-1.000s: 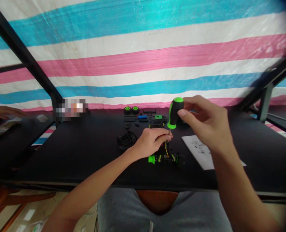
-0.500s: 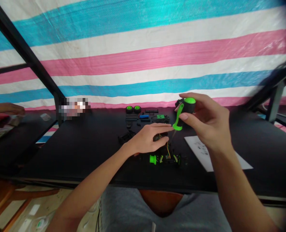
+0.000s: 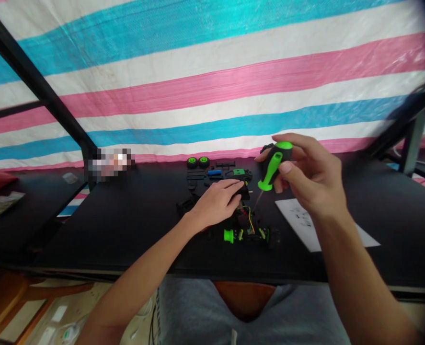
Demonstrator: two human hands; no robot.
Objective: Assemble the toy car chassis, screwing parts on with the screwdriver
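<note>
Pinching the green-and-black screwdriver [image 3: 270,172] by its handle between the thumb and curled fingers of the right hand [image 3: 309,179], and slanting its thin shaft [image 3: 258,200] down towards the toy-car chassis [image 3: 251,233]. Touching the chassis with the tip or holding it just above: cannot tell. Laying the left hand [image 3: 217,203] over the chassis's far part, stretching fingers forward and setting the thumb apart; gripping there or merely resting: cannot tell. Showing a bright green wheel hub [image 3: 228,236] at the chassis's near end, and a yellow wire [image 3: 251,222] along its middle. Working on a black table [image 3: 126,225], with the chassis lying between the left forearm and a white printed sheet [image 3: 315,230]. Having a black frame part [image 3: 184,207] beside the left wrist and, farther back, a blue cylinder [image 3: 214,172] near two green-centred wheels [image 3: 198,162]. Facing a striped tarpaulin [image 3: 198,96] beyond.
</note>
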